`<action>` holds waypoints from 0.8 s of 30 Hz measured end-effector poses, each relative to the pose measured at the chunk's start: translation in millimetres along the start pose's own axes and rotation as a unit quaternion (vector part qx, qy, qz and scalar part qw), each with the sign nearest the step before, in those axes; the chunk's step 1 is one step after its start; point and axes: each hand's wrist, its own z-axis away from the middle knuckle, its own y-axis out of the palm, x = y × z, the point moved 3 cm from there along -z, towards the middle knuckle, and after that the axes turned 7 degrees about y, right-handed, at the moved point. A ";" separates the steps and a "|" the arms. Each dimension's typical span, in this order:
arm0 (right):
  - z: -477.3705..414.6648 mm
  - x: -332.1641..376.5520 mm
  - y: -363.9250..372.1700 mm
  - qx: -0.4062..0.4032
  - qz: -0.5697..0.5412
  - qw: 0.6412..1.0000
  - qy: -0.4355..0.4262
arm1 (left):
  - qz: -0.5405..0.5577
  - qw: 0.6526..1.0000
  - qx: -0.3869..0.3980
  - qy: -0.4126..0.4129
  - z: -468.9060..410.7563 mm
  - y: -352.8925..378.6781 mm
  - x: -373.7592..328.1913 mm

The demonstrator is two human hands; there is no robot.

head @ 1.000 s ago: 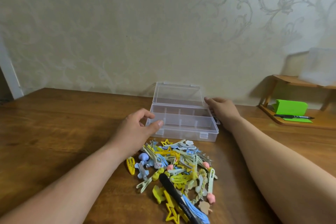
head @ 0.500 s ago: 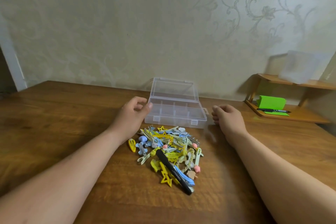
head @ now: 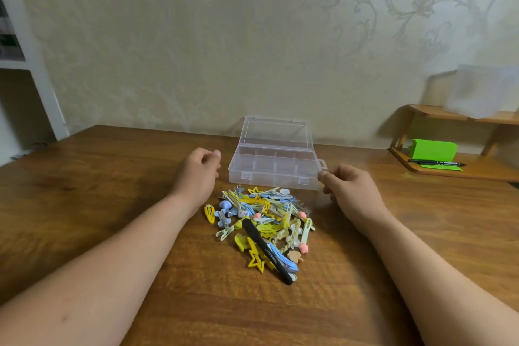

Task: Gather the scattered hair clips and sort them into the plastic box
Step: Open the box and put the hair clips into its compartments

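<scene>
- I see a clear plastic box (head: pixel 269 179) on a wooden table (head: pixel 112 177). Its lid (head: pixel 276 135) stands open at the back, and the compartments look empty.
- The hair clips (head: pixel 261 219) lie in one tangled heap just in front of the box, mostly yellow, blue and pale green.
- My left hand (head: pixel 199 174) hovers beside the box's left front corner, fingers loosely curled, holding nothing.
- My right hand (head: pixel 348 191) sits at the right front corner, also loosely curled and holding nothing. I cannot tell whether its fingertip touches the box.
- Risk: the box looks light, so a bump from either hand could slide it toward the wall or knock the lid shut.
- Risk: the clips overlap. Lifting one may drag its neighbours along and scatter them across the table.
- Risk: a long black piece (head: pixel 266 253) lies across the heap, over a yellow star clip (head: pixel 257 261). It may be too long for a compartment, and pulling it out could flick smaller clips away.
- Risk: similar colours could easily land in the wrong compartment, since the dividers are clear and hard to see.
</scene>
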 end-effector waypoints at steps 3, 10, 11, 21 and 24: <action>4.3 0.1 4.3 0.022 0.031 0.999 -0.007 | -0.004 1.000 0.000 0.011 0.0 -2.4 2.6; 12.7 7.5 6.4 0.091 0.142 0.986 -0.008 | -0.021 0.999 0.026 0.017 2.8 -3.6 0.1; 13.0 8.4 6.4 0.096 0.160 0.982 -0.008 | -0.022 0.999 0.028 0.018 3.7 -3.4 -0.7; 18.4 20.8 14.4 0.130 0.259 0.957 0.001 | -0.018 0.999 0.040 0.022 5.8 -3.9 -4.4; 19.4 22.8 18.3 0.129 0.279 0.951 0.002 | -0.022 0.998 0.046 0.023 6.9 -3.3 -4.1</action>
